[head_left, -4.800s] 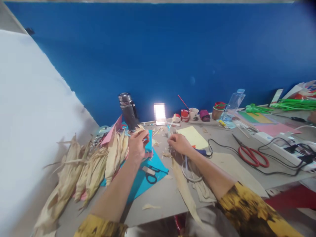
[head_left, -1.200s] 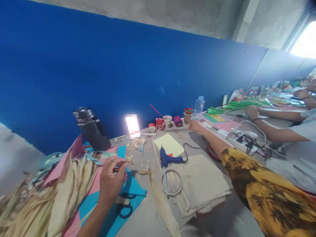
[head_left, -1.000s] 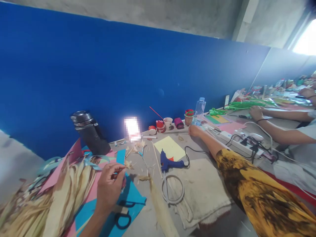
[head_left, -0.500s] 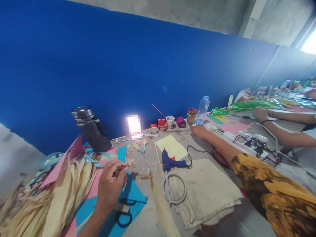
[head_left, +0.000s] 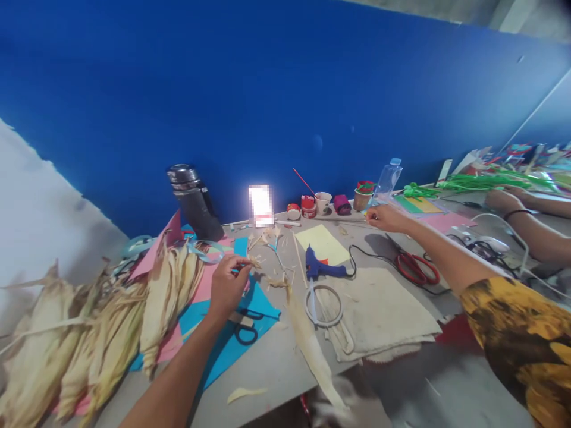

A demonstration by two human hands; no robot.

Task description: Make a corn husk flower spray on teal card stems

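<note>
My left hand (head_left: 228, 286) is closed in a pinch on a small dried corn-husk piece (head_left: 254, 261), held above blue paper (head_left: 250, 327) and black scissors (head_left: 244, 326). A pile of corn husks (head_left: 102, 321) lies just left of it. My right hand (head_left: 386, 218) is stretched out to the far right of the table, fingers curled near a thin stick (head_left: 343, 221) and a clear water bottle (head_left: 387, 181). What the right fingers hold is too small to make out. A blue glue gun (head_left: 323, 268) and a white ring (head_left: 323, 304) lie between my hands.
Red scissors (head_left: 417, 268) and black cords lie right of a beige cloth (head_left: 383, 312). A black flask (head_left: 194, 201), small paint pots (head_left: 307, 206) and cups stand by the blue wall. Yellow paper (head_left: 323, 244) lies mid-table. Another person's arm (head_left: 530, 217) rests at the right.
The view swung left and down. My right hand stayed far out by the bottle and lifted slightly. My left hand keeps pinching the husk piece.
</note>
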